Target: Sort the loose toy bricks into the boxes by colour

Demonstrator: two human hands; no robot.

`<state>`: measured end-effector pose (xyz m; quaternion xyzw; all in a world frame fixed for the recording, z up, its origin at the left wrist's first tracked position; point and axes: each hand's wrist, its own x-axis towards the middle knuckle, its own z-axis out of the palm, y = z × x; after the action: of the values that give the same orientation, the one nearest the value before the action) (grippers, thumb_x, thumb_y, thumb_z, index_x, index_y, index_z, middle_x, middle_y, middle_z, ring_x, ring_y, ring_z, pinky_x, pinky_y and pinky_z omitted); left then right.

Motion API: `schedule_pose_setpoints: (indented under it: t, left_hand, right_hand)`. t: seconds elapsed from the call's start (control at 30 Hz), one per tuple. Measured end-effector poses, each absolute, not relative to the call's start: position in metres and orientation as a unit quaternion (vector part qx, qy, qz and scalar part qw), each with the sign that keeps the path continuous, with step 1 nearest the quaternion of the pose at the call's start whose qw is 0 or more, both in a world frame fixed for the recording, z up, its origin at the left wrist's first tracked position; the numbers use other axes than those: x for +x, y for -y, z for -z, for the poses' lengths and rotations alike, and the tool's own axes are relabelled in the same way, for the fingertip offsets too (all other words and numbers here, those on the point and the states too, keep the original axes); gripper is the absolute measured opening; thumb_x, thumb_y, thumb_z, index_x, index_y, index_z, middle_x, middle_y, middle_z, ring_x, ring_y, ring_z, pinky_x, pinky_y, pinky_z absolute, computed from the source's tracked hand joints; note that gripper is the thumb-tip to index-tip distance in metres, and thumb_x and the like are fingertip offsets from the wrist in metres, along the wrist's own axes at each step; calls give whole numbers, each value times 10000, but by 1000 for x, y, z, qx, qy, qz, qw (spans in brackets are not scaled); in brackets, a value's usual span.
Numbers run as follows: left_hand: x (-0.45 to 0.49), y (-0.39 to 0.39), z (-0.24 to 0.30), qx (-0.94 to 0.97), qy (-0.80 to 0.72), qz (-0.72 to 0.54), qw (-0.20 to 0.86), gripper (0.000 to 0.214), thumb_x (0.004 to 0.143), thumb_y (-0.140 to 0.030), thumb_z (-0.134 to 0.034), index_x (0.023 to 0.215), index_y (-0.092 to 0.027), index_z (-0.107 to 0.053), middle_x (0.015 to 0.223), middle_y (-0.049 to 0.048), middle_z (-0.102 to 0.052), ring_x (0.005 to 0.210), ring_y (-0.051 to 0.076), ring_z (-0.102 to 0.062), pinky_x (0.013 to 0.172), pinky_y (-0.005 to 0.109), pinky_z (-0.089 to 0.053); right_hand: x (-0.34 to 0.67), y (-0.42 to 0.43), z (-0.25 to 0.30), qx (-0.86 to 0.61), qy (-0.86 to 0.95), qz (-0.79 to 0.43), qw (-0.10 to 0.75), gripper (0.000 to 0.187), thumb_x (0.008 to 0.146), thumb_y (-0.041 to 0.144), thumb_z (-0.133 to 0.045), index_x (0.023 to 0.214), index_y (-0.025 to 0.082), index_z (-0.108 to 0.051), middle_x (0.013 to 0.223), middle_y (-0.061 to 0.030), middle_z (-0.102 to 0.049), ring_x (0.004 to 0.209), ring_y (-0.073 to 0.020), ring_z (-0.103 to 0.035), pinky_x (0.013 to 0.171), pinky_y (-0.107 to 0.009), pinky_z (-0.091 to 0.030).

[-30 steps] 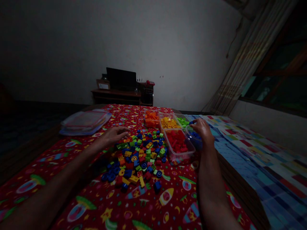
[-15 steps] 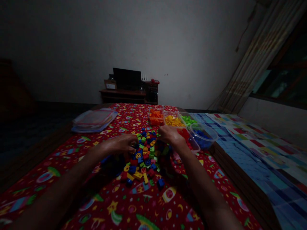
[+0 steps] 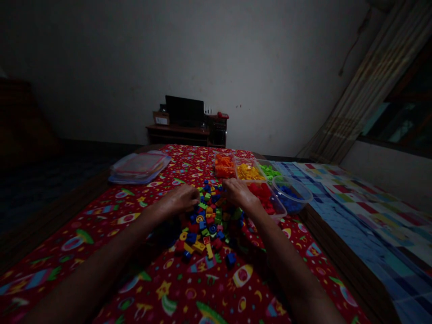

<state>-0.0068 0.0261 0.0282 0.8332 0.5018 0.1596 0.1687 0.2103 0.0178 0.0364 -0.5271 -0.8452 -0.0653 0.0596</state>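
A loose pile of mixed toy building bricks (image 3: pixel 209 220) in blue, yellow, green and red lies on the red patterned tablecloth (image 3: pixel 189 292). At the pile's left edge is my left hand (image 3: pixel 185 198), its fingers curled together over the bricks. My right hand (image 3: pixel 238 192) bends over the pile's far right side, fingers closed and pointing down. Whatever either hand grips is hidden by the fingers and the dim light. Just right of my right hand stands a clear tub of red bricks (image 3: pixel 263 196).
Behind the red bricks are tubs of orange bricks (image 3: pixel 224 165), yellow bricks (image 3: pixel 249 172) and green bricks (image 3: pixel 269 172). A round tub (image 3: pixel 305 198) holds blue bricks. Stacked lids (image 3: pixel 140 166) lie at the far left. One blue brick (image 3: pixel 231 258) sits apart near the front.
My left hand has closed its fingers and shifted slightly up and right. My right hand stays near the pile's right side. The whole view has shifted a little.
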Motion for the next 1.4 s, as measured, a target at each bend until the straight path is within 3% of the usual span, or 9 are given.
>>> schedule_pose_setpoints:
  t: [0.13,0.27,0.47,0.6,0.73,0.87,1.0,1.2,1.4]
  left_hand:
    - [-18,-42,-24,858,-482,-104,145,228,736,-307,-503,681,-154,-663,625,20,-645,592,151,-556,548,224,-360]
    - [-24,-45,-19,870,-464,-56,155,241,724,-359,-550,793,-170,-683,736,12,-689,641,146,-579,555,208,-373]
    - [-10,-26,-25,874,-470,0,119,179,681,-303,-608,793,-202,-704,734,13,-695,667,167,-603,539,219,-364]
    - [-8,-30,-29,851,-491,-105,155,232,672,-324,-618,851,-212,-711,759,14,-713,719,195,-639,596,240,-428]
    - [-8,-42,-25,763,-484,-294,311,443,608,-398,-675,1002,-196,-664,814,30,-725,772,224,-662,647,295,-500]
    - [-4,-43,-23,689,-456,-365,430,736,522,-332,-752,1212,-178,-547,803,32,-725,760,223,-674,668,322,-512]
    - [1,-38,-23,657,-464,-377,460,888,560,-316,-745,1363,-157,-399,734,15,-727,722,212,-678,629,288,-497]
    - [7,-36,-21,665,-469,-370,448,875,602,-342,-717,1376,-97,-390,579,-27,-688,623,202,-662,579,269,-473]
    - [14,-33,-19,651,-471,-396,444,783,657,-371,-710,1347,-121,-436,655,3,-714,673,220,-690,636,320,-535]
  right_hand:
    - [207,-18,-42,-526,849,42,41,269,887,261,-528,1118,135,-588,1120,-121,-618,1029,-207,-547,837,-276,-380]
    - [206,-16,-46,-533,843,41,54,265,901,302,-511,1097,153,-608,1099,-113,-629,1019,-204,-557,817,-273,-389]
    - [204,-21,-44,-512,855,9,80,325,850,141,-482,1138,182,-625,1064,-100,-652,987,-203,-579,784,-266,-400]
    - [203,-25,-50,-497,859,-55,109,343,762,81,-529,1052,184,-682,987,-80,-687,915,-186,-610,743,-235,-408]
    - [197,-28,-52,-459,860,-127,183,281,762,91,-554,983,161,-712,882,-53,-709,797,-149,-628,694,-211,-416]
    - [191,-27,-50,-430,847,-190,249,391,761,70,-565,1130,163,-655,859,-48,-710,756,-136,-633,669,-211,-424]
    - [191,-25,-48,-366,877,-202,238,462,739,56,-575,1178,190,-630,863,-36,-705,777,-144,-630,692,-224,-421]
    - [195,-27,-46,-345,900,-171,204,385,739,56,-574,1093,180,-659,867,-27,-684,745,-123,-587,636,-195,-365]
    - [196,-23,-49,-361,905,-122,189,230,750,63,-543,918,125,-686,703,-13,-627,630,-94,-495,575,-196,-307]
